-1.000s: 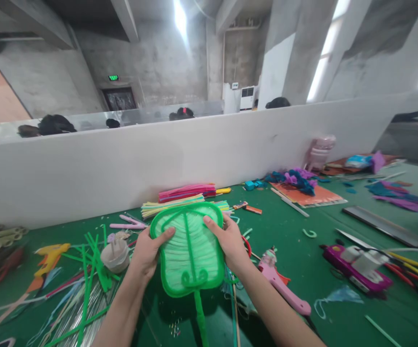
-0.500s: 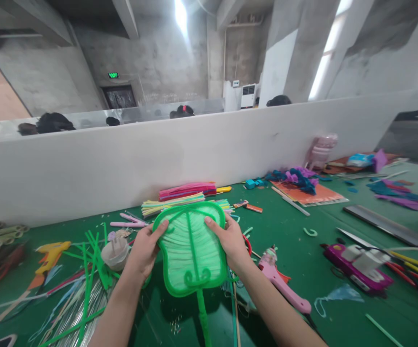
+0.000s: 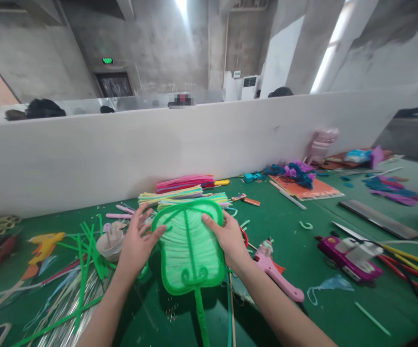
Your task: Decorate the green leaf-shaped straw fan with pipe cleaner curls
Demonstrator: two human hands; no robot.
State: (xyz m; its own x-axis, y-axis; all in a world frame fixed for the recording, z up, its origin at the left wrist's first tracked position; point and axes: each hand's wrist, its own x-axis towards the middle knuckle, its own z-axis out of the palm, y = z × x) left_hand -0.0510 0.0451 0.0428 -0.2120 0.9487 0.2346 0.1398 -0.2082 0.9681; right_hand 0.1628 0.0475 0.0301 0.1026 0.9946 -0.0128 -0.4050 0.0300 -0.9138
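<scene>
A green fan-shaped piece (image 3: 180, 246) with a darker green rim, a central rib, two curls near its base and a green handle is held upright over the table. My right hand (image 3: 226, 236) grips its upper right edge, thumb on the front face. At the upper left edge, my left hand (image 3: 140, 241) has its fingers spread, with the thumb tip beside or against the rim; whether it touches is unclear. Behind the piece lie bundles of pale (image 3: 172, 195) and pink (image 3: 183, 183) pipe cleaners.
A yellow glue gun (image 3: 46, 246), green stems (image 3: 82, 270) and a whitish cup (image 3: 110, 245) are at left. At right lie a pink glue gun (image 3: 276, 274), a purple power strip (image 3: 349, 258) and scissors (image 3: 349, 231). A white partition (image 3: 86, 159) stands behind.
My left hand has loosened from the fan-shaped piece and its fingers have spread to the left. My right hand still holds the piece. The view has shifted slightly.
</scene>
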